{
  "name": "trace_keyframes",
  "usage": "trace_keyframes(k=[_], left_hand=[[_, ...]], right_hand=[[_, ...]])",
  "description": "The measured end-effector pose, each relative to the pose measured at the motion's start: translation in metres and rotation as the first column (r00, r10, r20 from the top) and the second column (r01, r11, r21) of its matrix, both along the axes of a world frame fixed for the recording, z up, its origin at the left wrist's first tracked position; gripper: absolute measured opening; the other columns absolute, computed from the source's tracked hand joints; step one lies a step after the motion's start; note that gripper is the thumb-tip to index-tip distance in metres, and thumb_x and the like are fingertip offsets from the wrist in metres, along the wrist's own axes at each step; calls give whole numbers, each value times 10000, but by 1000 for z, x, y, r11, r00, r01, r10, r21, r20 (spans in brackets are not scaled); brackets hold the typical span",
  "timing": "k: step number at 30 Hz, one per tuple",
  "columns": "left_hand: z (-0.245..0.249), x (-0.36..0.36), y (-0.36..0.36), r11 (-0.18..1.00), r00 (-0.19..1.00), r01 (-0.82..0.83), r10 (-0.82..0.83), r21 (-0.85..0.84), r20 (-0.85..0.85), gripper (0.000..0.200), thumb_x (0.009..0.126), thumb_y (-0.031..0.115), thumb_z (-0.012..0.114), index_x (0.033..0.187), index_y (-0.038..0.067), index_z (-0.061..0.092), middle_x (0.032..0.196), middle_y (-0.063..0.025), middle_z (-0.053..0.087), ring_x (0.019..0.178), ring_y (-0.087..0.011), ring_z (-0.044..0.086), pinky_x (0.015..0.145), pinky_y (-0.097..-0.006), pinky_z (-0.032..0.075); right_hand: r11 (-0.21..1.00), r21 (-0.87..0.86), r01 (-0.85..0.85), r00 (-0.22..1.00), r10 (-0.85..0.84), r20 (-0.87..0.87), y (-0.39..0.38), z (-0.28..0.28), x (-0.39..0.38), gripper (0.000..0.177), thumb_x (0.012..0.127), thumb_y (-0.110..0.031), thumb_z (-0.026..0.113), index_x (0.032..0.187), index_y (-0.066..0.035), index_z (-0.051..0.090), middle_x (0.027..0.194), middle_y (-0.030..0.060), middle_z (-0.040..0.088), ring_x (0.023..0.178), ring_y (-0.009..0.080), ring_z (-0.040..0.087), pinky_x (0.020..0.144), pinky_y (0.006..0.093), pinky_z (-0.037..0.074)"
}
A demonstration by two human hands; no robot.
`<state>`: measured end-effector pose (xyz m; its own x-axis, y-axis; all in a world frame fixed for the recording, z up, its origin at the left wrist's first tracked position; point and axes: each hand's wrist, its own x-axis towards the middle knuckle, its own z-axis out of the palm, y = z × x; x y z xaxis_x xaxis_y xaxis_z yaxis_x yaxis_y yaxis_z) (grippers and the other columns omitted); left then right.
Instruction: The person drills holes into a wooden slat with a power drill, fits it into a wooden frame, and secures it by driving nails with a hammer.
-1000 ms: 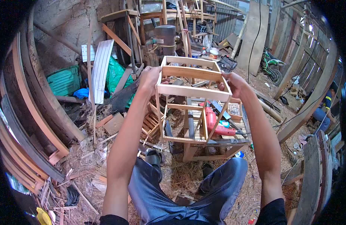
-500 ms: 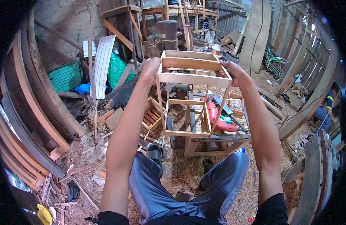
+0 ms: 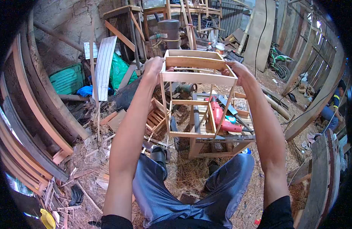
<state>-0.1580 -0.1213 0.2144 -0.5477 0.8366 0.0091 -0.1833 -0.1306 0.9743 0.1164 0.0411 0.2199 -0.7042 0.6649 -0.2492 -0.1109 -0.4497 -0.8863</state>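
Observation:
A light wooden frame (image 3: 198, 78) with thin legs and a slatted top stands in front of me, its lower part over a low wooden bench (image 3: 221, 142). My left hand (image 3: 154, 68) is closed round the frame's left top side, fingers curled inside. At the right top side my right hand (image 3: 239, 71) grips the frame, with some fingertips showing inside it. Behind the frame's right leg a red power drill (image 3: 218, 114) lies on the bench. Beside the drill is a small wooden box (image 3: 241, 106) with small bits in it.
A slatted wooden crate (image 3: 156, 116) lies left of the bench. Curved timber pieces (image 3: 50, 91) lean along the left. Wood shavings and scraps cover the ground. At the far right a person (image 3: 330, 107) crouches near plank walls; boards (image 3: 317, 171) stand at the lower right.
The view shifts very slightly. Both hands keep their hold on the wooden frame, whose top appears a few pixels higher and further right.

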Motion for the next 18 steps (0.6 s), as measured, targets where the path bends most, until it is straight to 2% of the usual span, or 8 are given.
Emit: trace_keyframes(k=[4, 6, 9, 10, 12, 15, 18], left_hand=[[5, 13, -4, 999, 998, -53, 53, 7, 18, 315, 955, 163, 371, 1107, -97, 467, 802, -144, 585, 559, -191, 597, 520, -304, 543], [8, 16, -5, 993, 993, -118, 117, -14, -31, 306, 957, 162, 381, 1098, -94, 467, 775, -116, 560, 541, -166, 568, 487, -296, 520], [13, 21, -11, 992, 989, -128, 126, -19, -77, 298, 956, 164, 398, 1086, -94, 471, 754, -102, 555, 535, -146, 555, 466, -290, 501], [13, 23, -11, 992, 990, -122, 121, -18, -76, 298, 956, 164, 398, 1086, -94, 471, 754, -102, 555, 535, -146, 555, 466, -290, 501], [14, 24, -13, 990, 991, -135, 135, 32, 19, 163, 881, 72, 466, 939, -76, 498, 828, -165, 523, 569, -207, 549, 437, -311, 482], [13, 22, -16, 995, 995, -98, 97, 30, 36, 127, 866, 56, 457, 896, -61, 496, 798, -152, 500, 566, -199, 532, 432, -308, 473], [13, 24, -21, 993, 992, -117, 117, 11, -45, 138, 858, 53, 443, 882, -71, 499, 782, -151, 502, 550, -199, 527, 427, -314, 468]], right_hand=[[1000, -4, 27, 1000, -27, -14, 7, -4, 0, 244, 971, -257, 424, 961, -17, 471, 609, 18, 507, 440, 81, 521, 352, 218, 467], [1000, 13, 10, 1000, -10, -15, 11, -6, 0, 247, 971, -256, 423, 973, -13, 467, 603, 15, 504, 435, 84, 520, 350, 220, 466], [998, 48, 50, 999, -50, -9, 11, -7, 1, 252, 972, -249, 415, 966, -5, 476, 600, 16, 506, 432, 90, 525, 347, 225, 466], [998, 19, 52, 999, -51, -12, 10, -6, 1, 245, 970, -240, 418, 959, -4, 486, 599, 15, 506, 430, 91, 525, 346, 225, 465], [998, -16, 55, 998, -55, -12, 7, -5, 1, 228, 967, -223, 425, 938, -13, 510, 600, 17, 503, 432, 89, 523, 342, 221, 458], [996, -38, 84, 996, -85, -6, 5, -4, -1, 232, 967, -222, 422, 939, -9, 510, 612, 24, 505, 438, 88, 522, 342, 217, 456], [993, -44, 106, 994, -106, -2, 3, -3, -4, 239, 971, -226, 415, 951, -7, 509, 621, 30, 509, 442, 87, 526, 343, 216, 459]])
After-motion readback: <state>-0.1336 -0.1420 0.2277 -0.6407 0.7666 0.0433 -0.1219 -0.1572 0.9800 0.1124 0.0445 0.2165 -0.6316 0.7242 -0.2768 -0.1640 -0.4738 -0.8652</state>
